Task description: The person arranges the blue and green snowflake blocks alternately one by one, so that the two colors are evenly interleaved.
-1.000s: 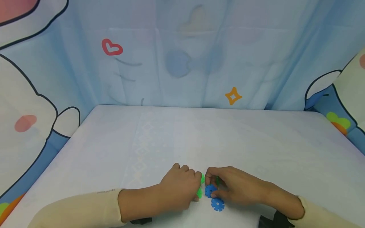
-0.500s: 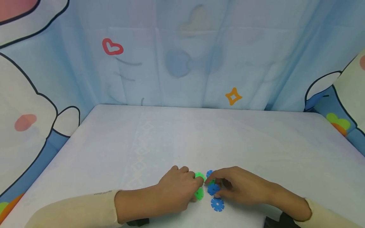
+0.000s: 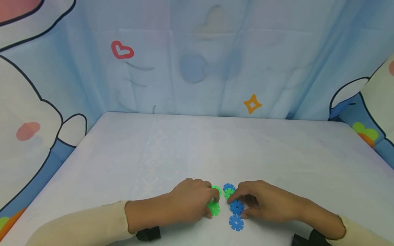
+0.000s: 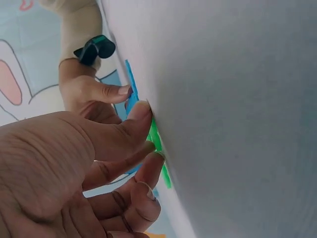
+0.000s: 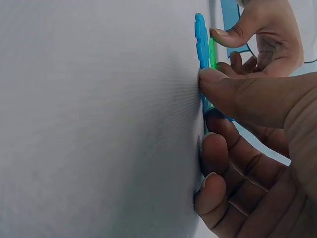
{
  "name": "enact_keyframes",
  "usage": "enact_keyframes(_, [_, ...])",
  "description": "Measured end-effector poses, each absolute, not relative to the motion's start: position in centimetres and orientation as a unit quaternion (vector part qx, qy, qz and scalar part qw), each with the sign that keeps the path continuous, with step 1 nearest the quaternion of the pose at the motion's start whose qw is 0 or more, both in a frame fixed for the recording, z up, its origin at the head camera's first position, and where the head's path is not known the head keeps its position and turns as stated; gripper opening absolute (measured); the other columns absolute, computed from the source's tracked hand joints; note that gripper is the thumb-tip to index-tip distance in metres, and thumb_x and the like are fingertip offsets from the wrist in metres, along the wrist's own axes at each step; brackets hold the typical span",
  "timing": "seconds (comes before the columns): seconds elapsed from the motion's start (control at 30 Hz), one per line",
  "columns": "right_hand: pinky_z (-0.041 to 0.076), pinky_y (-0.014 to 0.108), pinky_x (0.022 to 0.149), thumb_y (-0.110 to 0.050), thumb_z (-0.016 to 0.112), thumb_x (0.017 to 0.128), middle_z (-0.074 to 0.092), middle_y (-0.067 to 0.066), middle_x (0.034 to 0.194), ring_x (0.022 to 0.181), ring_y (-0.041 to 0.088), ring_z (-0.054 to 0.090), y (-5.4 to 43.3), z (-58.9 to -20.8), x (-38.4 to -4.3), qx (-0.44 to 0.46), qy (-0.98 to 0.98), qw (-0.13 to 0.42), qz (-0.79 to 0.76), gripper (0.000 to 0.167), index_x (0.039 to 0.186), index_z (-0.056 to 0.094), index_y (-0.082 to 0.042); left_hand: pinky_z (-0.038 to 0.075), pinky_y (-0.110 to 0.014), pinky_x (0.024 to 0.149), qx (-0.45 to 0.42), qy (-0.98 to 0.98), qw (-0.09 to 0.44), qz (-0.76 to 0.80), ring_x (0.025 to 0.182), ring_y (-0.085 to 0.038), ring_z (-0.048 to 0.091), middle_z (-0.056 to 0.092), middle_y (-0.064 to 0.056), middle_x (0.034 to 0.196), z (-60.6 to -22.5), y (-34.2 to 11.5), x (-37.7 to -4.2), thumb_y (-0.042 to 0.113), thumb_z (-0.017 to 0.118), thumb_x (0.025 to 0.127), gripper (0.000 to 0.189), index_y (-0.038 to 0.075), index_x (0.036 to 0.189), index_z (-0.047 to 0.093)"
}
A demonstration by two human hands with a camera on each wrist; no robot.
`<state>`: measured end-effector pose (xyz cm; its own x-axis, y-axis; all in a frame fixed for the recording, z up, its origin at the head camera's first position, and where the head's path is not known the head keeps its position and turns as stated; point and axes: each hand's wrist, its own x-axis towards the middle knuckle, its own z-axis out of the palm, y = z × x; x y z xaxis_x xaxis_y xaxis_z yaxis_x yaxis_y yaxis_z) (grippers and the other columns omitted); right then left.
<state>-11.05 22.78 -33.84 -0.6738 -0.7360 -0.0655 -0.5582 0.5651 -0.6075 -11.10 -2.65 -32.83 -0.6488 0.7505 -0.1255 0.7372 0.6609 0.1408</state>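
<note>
My left hand (image 3: pixel 194 201) pinches flat green notched discs, building-toy pieces, between thumb and fingers. One green disc (image 3: pixel 214 208) shows below the index finger, another (image 3: pixel 217 190) above it. In the left wrist view the green edge (image 4: pixel 156 135) lies flat along the table. My right hand (image 3: pixel 267 203) has its thumb and index finger around a blue notched disc (image 3: pixel 237 207). Above it, a green disc (image 3: pixel 229 193) overlaps a further blue disc (image 3: pixel 228 187); below it lies another blue disc (image 3: pixel 236 223). The fingers partly cover the pieces.
A white cloth-covered table (image 3: pixel 197 147) spreads out around the hands. Behind it hangs a blue printed curtain (image 3: pixel 154 68). Dark wrist-worn devices (image 3: pixel 148 234) sit below both forearms, near the front of the view.
My right hand has moved to the right with the middle blue disc, now directly above the lower one. The upper blue and green discs have come into view. My left hand has shifted only slightly.
</note>
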Motion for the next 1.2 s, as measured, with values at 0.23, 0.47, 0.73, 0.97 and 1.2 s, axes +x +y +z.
enact_keyframes(0.23, [0.048, 0.018, 0.064, -0.028, 0.077, 0.085, 0.056, -0.016, 0.086, 0.073, 0.0, 0.053, 22.7, -33.8, -11.1, -0.362, 0.872, 0.168, -0.283, 0.035, 0.118, 0.067, -0.035, 0.042, -0.019, 0.062, 0.404, 0.905, 0.116, 0.068, 0.076, 0.001, 0.054, 0.058, 0.015, 0.083, -32.9, -2.6, -11.6, 0.037, 0.081, 0.08, 0.025, 0.028, 0.1, 0.069])
enact_keyframes(0.47, [0.047, 0.017, 0.062, -0.03, 0.077, 0.086, 0.056, -0.016, 0.086, 0.072, -0.001, 0.052, 22.7, -34.0, -11.1, -0.373, 0.869, 0.159, -0.285, 0.035, 0.119, 0.068, -0.034, 0.042, -0.019, 0.063, 0.407, 0.903, 0.126, 0.056, 0.077, -0.001, 0.051, 0.055, 0.015, 0.086, -32.9, -2.6, -11.6, 0.037, 0.079, 0.083, 0.024, 0.027, 0.099, 0.064])
enact_keyframes(0.73, [0.046, 0.016, 0.062, -0.035, 0.074, 0.088, 0.056, -0.016, 0.087, 0.071, -0.002, 0.051, 22.8, -34.2, -11.1, -0.388, 0.863, 0.15, -0.287, 0.033, 0.12, 0.067, -0.032, 0.044, -0.017, 0.07, 0.427, 0.895, 0.115, 0.054, 0.081, -0.003, 0.05, 0.058, 0.014, 0.089, -32.9, -2.5, -11.2, 0.031, 0.079, 0.083, 0.028, 0.028, 0.103, 0.06])
enact_keyframes(0.97, [0.047, 0.016, 0.062, -0.034, 0.073, 0.088, 0.057, -0.016, 0.088, 0.071, -0.003, 0.051, 23.0, -34.3, -11.1, -0.391, 0.86, 0.149, -0.293, 0.034, 0.121, 0.067, -0.032, 0.047, -0.019, 0.074, 0.459, 0.879, 0.114, 0.06, 0.085, -0.001, 0.056, 0.064, 0.015, 0.096, -32.8, -2.5, -10.8, 0.029, 0.078, 0.085, 0.028, 0.029, 0.106, 0.06])
enact_keyframes(1.2, [0.046, 0.017, 0.062, -0.039, 0.071, 0.089, 0.056, -0.015, 0.088, 0.072, -0.003, 0.051, 23.0, -34.3, -11.1, -0.391, 0.86, 0.15, -0.292, 0.033, 0.122, 0.067, -0.031, 0.043, -0.014, 0.068, 0.469, 0.871, 0.119, 0.082, 0.073, 0.004, 0.051, 0.06, 0.016, 0.084, -32.9, -2.6, -10.9, 0.029, 0.075, 0.087, 0.024, 0.027, 0.107, 0.062])
